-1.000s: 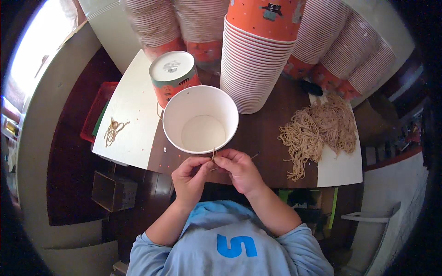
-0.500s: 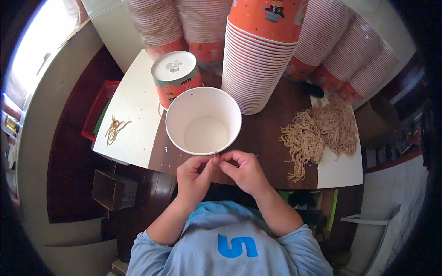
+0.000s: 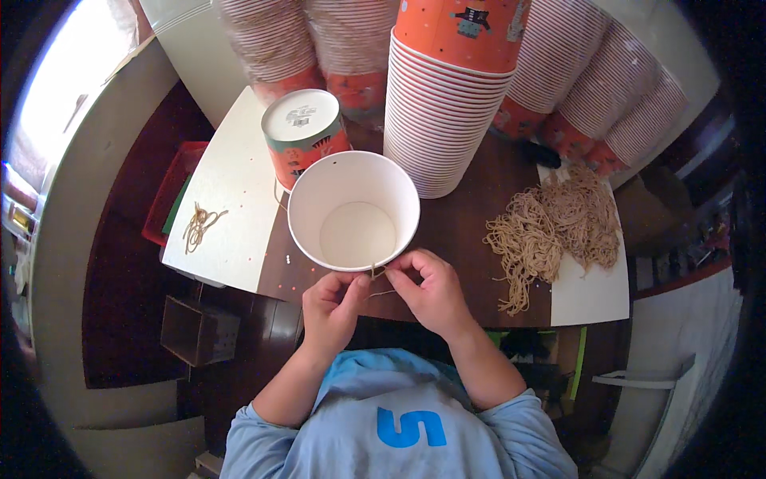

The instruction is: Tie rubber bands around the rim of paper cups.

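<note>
A person pinches a length of tan cord (image 3: 373, 271) between the fingertips of the left hand (image 3: 329, 310) and right hand (image 3: 432, 292), at the near rim of an open white bucket (image 3: 353, 182) just beyond the hands. Behind it, left of the hands, an orange bucket (image 3: 297, 152) stands upside down; farther beyond rises a tall bucket stack (image 3: 443, 120). A cord heap (image 3: 523, 239) lies to the hands' right, a small cord bundle (image 3: 196, 228) well to their left.
</note>
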`<act>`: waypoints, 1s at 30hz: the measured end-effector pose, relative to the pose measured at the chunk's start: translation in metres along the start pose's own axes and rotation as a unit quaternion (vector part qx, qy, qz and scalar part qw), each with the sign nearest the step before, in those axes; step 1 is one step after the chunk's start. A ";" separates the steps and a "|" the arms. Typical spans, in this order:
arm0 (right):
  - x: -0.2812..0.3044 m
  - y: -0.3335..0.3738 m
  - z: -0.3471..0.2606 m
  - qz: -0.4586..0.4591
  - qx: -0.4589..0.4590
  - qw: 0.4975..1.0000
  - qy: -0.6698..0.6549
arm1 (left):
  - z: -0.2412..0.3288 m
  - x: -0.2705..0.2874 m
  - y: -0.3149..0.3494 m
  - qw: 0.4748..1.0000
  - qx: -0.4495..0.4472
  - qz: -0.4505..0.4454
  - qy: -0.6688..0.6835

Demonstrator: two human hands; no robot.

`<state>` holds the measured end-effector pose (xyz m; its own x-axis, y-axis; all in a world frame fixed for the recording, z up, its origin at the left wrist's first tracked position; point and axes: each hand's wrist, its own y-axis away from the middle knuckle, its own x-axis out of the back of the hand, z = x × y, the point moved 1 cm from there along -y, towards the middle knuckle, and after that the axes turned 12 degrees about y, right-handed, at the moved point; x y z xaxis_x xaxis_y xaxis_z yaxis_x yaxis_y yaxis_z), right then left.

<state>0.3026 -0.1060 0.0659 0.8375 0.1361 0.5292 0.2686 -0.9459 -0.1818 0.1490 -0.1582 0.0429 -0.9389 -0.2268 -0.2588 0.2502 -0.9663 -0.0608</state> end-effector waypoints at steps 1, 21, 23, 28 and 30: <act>-0.001 0.000 0.000 0.000 0.000 1.000 0.000 | -0.003 0.000 0.000 1.000 -0.004 -0.001 0.013; 0.008 0.023 -0.017 0.150 0.275 0.930 0.190 | 0.032 0.014 0.034 0.987 0.057 -0.132 -0.074; 0.004 0.021 -0.018 0.128 0.348 0.913 0.167 | 0.037 0.008 0.031 0.985 -0.007 -0.157 -0.067; 0.002 0.007 -0.018 0.125 0.408 0.893 0.143 | 0.064 0.002 0.032 0.977 -0.030 -0.187 -0.103; 0.002 0.000 -0.013 0.143 0.398 0.892 0.161 | 0.073 0.000 0.038 0.966 -0.014 -0.254 -0.047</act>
<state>0.2975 -0.1102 0.0778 0.7800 -0.2896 0.5547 0.4267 -0.4022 -0.8100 0.1410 -0.2044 0.1111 -0.9593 0.2643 -0.0996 -0.2434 -0.9526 -0.1827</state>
